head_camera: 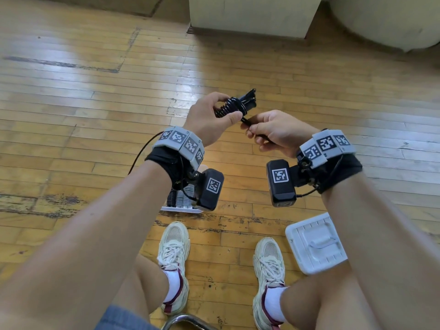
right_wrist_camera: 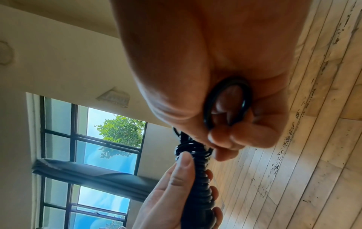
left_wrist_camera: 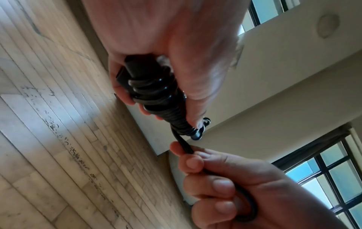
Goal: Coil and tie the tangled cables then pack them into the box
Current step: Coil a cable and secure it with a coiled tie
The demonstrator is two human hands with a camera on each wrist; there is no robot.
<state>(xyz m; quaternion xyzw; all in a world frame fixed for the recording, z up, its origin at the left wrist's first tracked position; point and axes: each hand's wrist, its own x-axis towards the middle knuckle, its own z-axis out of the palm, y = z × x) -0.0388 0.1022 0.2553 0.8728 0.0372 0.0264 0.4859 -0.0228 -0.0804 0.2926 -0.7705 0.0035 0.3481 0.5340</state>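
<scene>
While the left hand point(head_camera: 209, 115) curled round the black cable bundle point(head_camera: 234, 104), thumb pressed along one side and fingers wrapped on the other, it held the bundle in the air at about twelve o'clock from the person's shoes point(head_camera: 175, 258). That clamp probably kept the tight wraps from springing loose. Just toward four o'clock of it, the right hand point(head_camera: 271, 132) was closed in a fist on the cable's free tail point(head_camera: 245, 121), pinching it short where it left the wraps; in the right wrist view a small loop of the tail point(right_wrist_camera: 227, 103) lay inside the curled fingers point(right_wrist_camera: 252, 136). Holding the tail that close to the bundle seemed meant to keep tension for a finishing turn or tuck, so the tie looked nearly done rather than begun.

Farther out, below the left wrist at roughly seven o'clock from the bundle, a white box point(head_camera: 181, 209) sat on the wooden floor point(head_camera: 71, 91) with what looked like coiled cables point(head_camera: 172, 198) already standing in it, though the wrist camera hid most of it. Its likely lid point(head_camera: 315, 244), white and ribbed with a handle, lay apart on the floor at about five o'clock, beside the right shoe, leaving the box open for packing.
</scene>
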